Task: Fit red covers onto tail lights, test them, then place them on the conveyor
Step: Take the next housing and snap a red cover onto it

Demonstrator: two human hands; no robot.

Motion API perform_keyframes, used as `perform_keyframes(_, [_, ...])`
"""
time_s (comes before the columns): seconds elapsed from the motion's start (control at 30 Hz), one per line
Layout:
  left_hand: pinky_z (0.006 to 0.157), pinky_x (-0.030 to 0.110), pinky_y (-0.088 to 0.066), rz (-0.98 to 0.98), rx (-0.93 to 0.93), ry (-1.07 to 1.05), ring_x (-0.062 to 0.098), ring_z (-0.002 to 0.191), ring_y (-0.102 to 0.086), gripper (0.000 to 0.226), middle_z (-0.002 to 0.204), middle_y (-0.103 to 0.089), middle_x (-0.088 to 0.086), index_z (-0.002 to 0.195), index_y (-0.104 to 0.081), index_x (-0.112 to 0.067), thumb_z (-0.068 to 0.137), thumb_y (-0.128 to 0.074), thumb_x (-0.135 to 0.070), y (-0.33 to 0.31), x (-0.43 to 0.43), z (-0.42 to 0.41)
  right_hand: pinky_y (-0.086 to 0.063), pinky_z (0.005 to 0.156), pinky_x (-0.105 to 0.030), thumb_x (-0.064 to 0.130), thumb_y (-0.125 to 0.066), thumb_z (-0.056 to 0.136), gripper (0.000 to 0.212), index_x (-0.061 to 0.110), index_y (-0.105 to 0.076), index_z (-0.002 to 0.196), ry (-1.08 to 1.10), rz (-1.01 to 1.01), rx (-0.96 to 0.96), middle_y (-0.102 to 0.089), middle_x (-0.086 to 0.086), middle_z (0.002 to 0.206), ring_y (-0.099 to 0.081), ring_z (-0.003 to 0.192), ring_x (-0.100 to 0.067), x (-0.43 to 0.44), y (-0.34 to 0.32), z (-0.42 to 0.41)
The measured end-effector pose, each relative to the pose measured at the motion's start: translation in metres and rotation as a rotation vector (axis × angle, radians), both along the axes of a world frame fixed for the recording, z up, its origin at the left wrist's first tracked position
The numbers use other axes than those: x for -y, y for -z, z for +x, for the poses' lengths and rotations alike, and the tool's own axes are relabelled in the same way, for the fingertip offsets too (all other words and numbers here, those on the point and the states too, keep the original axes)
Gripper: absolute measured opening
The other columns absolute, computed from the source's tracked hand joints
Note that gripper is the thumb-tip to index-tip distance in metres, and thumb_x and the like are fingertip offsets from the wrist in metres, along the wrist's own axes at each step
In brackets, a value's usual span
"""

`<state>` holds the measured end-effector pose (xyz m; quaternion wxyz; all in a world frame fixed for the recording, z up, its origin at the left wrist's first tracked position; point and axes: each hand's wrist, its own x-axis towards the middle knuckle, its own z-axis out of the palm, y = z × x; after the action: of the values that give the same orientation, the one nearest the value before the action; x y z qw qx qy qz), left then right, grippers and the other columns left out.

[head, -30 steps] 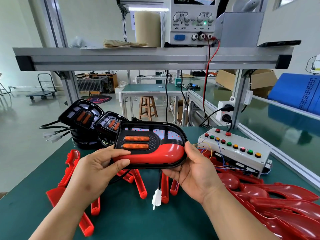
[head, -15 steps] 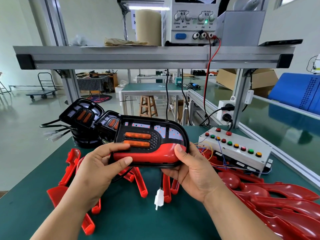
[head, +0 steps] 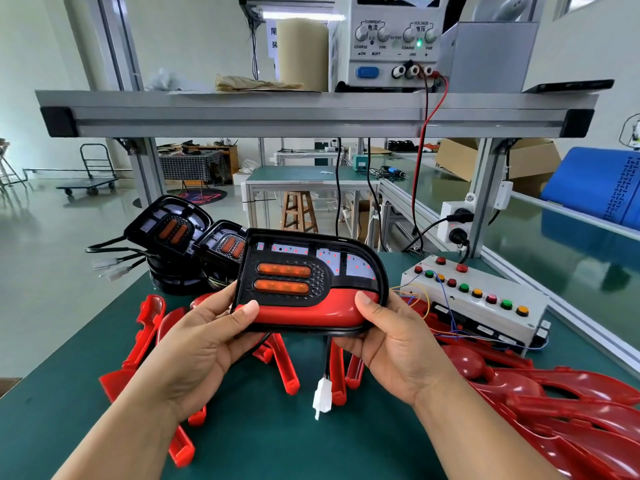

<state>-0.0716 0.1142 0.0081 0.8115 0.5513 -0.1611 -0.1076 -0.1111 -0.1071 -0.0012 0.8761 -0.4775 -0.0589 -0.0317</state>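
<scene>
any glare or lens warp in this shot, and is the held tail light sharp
Head view: wide-angle warp leans a frame post; the strip lamp blows out white; soft highlights sit on the red cover; the tail light is sharp.

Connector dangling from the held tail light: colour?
White connector, hanging under the tail light; head view.

Black tail light (head: 311, 271) with orange lenses, glossy red cover (head: 311, 311); green table (head: 259, 441)
</scene>
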Motion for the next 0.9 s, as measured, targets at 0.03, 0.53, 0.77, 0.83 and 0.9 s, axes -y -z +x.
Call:
perform_keyframes(0.03, [0.075, 0.023, -0.057, -0.003, -0.002, 0.003, 0.019, 0.105, -0.069, 0.043, 0.119, -0.070, 0.011, 0.122, -0.066, -0.010, 0.080, -0.059, -0.012, 0.0003, 0.0003, 0.0004, -0.058, 0.068, -0.035, 0.020, -0.068, 0.072, 0.040, 0.013, -0.062, 0.111, -0.003, -0.004, 0.002, -0.071, -0.014, 0.097, -0.068, 0.080, -0.025, -0.0005, 0.0002, 0.0000])
perform_keyframes(0.53, [0.072, 0.021, -0.056, -0.011, -0.002, -0.015, 0.020, 0.100, -0.071, 0.047, 0.118, -0.070, 0.012, 0.119, -0.069, -0.011, 0.072, -0.069, -0.012, 0.0011, 0.0041, -0.0005, -0.059, 0.064, -0.031, 0.011, -0.069, 0.071, 0.037, 0.013, -0.062, 0.108, -0.002, 0.005, 0.024, -0.072, -0.015, 0.102, -0.070, 0.082, -0.024, -0.0016, -0.0002, -0.0016])
perform_keyframes(0.77, [0.075, 0.023, -0.057, -0.034, 0.009, 0.012, 0.023, 0.104, -0.070, 0.041, 0.118, -0.070, 0.013, 0.114, -0.072, -0.014, 0.073, -0.067, -0.011, 0.0013, 0.0052, 0.0009, -0.058, 0.059, -0.031, 0.009, -0.066, 0.073, 0.037, 0.009, -0.059, 0.109, 0.016, 0.004, 0.058, -0.073, -0.017, 0.097, -0.072, 0.079, -0.026, 0.0000, -0.0030, -0.0029])
perform_keyframes(0.83, [0.079, 0.026, -0.057, -0.036, 0.005, 0.026, 0.024, 0.106, -0.069, 0.042, 0.120, -0.069, 0.014, 0.116, -0.071, -0.013, 0.074, -0.067, -0.010, 0.0030, 0.0051, 0.0020, -0.059, 0.063, -0.033, 0.009, -0.066, 0.072, 0.039, 0.008, -0.059, 0.111, 0.021, 0.007, 0.062, -0.073, -0.018, 0.100, -0.072, 0.082, -0.027, -0.0002, -0.0023, -0.0022])
perform_keyframes(0.9, [0.082, 0.028, -0.058, -0.033, -0.010, 0.037, 0.025, 0.107, -0.068, 0.044, 0.123, -0.068, 0.014, 0.119, -0.069, -0.014, 0.076, -0.066, -0.009, 0.0052, 0.0046, 0.0028, -0.060, 0.067, -0.036, 0.009, -0.067, 0.071, 0.041, 0.009, -0.059, 0.112, 0.022, 0.009, 0.056, -0.072, -0.018, 0.103, -0.071, 0.087, -0.028, -0.0008, -0.0011, -0.0016])
